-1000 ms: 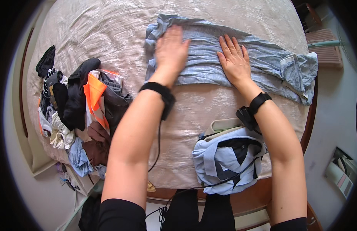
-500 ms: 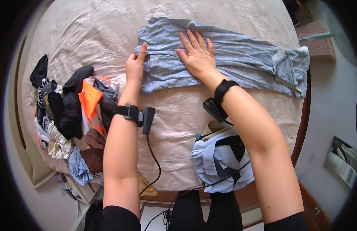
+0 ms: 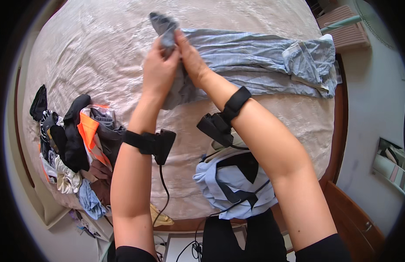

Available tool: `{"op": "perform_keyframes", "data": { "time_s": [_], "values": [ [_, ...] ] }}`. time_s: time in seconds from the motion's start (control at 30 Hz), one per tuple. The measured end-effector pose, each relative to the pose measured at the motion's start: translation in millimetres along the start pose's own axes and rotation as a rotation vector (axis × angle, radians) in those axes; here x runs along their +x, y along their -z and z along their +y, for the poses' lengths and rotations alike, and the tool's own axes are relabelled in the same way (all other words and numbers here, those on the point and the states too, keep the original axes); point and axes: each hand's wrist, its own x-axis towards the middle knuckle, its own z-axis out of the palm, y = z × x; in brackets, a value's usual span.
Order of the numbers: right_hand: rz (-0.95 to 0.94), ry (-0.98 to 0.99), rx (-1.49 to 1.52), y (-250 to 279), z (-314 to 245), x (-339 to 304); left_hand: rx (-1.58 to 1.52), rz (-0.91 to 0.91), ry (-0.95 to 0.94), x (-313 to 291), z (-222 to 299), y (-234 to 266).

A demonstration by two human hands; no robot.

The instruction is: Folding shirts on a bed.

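A long, wrinkled blue-grey garment [image 3: 246,56] lies across the far part of the bed; its exact kind is unclear. At its left end, my left hand [image 3: 160,72] is closed on a bunched part of the cloth, which rises above the bed and is slightly blurred. Close beside it, my right hand [image 3: 191,59] grips the same bunch, thumb side toward the left hand, with some fingers hidden behind the cloth. A folded-over section with a pale edge shows at the garment's right end.
The bed [image 3: 102,52] has a pale, creased cover. A heap of mixed clothes [image 3: 75,144] sits on the left, and a light-blue and black cloth bundle [image 3: 237,179] near the front edge. Black straps with small devices circle both forearms, and a cable [image 3: 168,187] hangs from the left one.
My right hand has left the garment's middle and joined my left at its left end. That end is now gathered and lifted off the bed. The view has shifted slightly.
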Motion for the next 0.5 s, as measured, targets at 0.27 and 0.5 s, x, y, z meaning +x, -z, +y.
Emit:
{"op": "perform_keyframes", "data": {
  "time_s": [0.27, 0.5],
  "values": [
    [0.099, -0.129, 0.652, 106, -30, -36, 0.570, -0.198, -0.088, -6, 59, -122],
    [0.282, -0.138, 0.514, 156, -45, -49, -0.066, -0.174, 0.022, -4, 23, -173]
  ]
}}
